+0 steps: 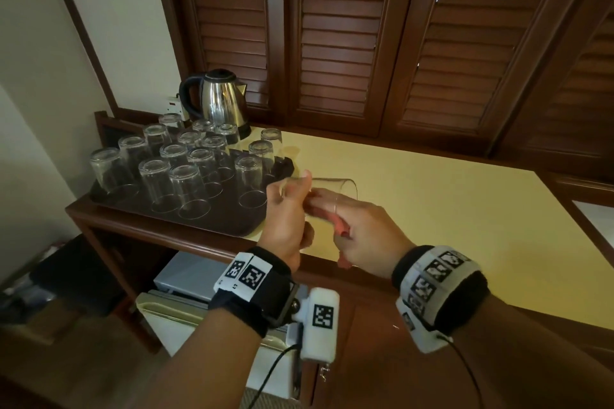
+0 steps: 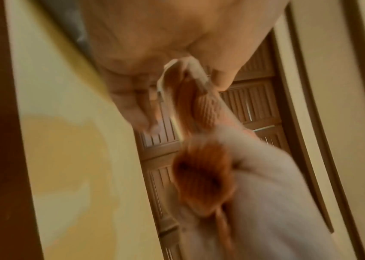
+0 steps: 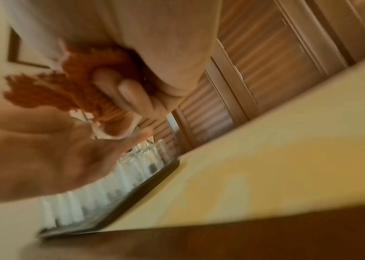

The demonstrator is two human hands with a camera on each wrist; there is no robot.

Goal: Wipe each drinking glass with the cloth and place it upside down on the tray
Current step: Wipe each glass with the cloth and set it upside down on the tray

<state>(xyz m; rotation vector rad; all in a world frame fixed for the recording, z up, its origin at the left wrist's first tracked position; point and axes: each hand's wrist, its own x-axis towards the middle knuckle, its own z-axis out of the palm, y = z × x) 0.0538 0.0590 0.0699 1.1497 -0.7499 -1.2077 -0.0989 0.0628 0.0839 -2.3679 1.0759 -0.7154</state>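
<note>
Clear drinking glass (image 1: 327,191) is held sideways in the left hand (image 1: 285,226) grip. Orange cloth (image 1: 342,229) is gripped by the right hand (image 1: 368,236) against it.

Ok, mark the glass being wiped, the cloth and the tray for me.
glass (image 1: 345,188), head view, clear side wall near the far end.
cloth (image 3: 83,73), right wrist view, orange bunched part by the fingers.
tray (image 1: 216,226), head view, dark front rim.

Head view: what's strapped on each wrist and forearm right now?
Both forearms are bare, without sleeves. The left wrist band is black with white square-code tags; a white tagged box hangs from it, trailing a black cable. The right wrist band is black, wrapped by a grey strip of square codes, with a thin black cable.
</note>
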